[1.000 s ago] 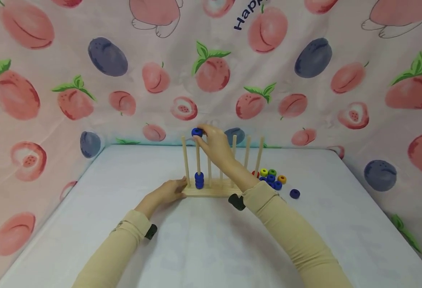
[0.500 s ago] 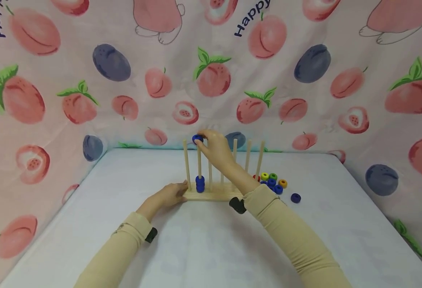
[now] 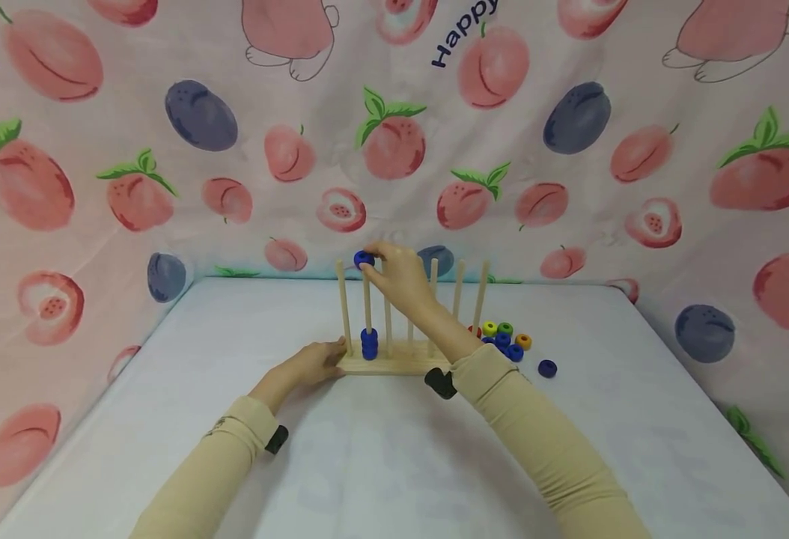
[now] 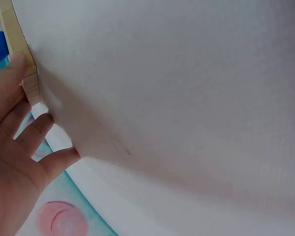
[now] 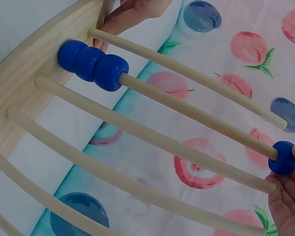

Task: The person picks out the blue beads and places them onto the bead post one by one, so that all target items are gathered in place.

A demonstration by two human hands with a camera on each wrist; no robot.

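A wooden peg rack [image 3: 394, 364] with several upright pegs stands on the table. My right hand [image 3: 401, 278] pinches a blue bead [image 5: 283, 158] at the top of the second peg from the left; in the right wrist view the peg's tip meets the bead's hole. Three blue beads [image 5: 92, 65] sit stacked at the foot of that same peg. My left hand [image 3: 314, 364] grips the left end of the rack's base, thumb on the near side [image 4: 29, 69], with its other fingers spread toward the tabletop. The other pegs in view carry no beads.
Right of the rack lies a cluster of loose beads: several blue ones [image 3: 503, 340], a yellow [image 3: 489, 328], a green [image 3: 505, 329], an orange [image 3: 523, 341] and a partly hidden red. One dark blue bead [image 3: 547, 368] lies apart. A fruit-print cloth [image 3: 394, 195] hangs behind the white table [image 3: 381, 449].
The pinched blue bead has come down slightly onto the second peg's tip, tilting along the way. My left hand keeps its hold on the base; the head view has shifted a little.
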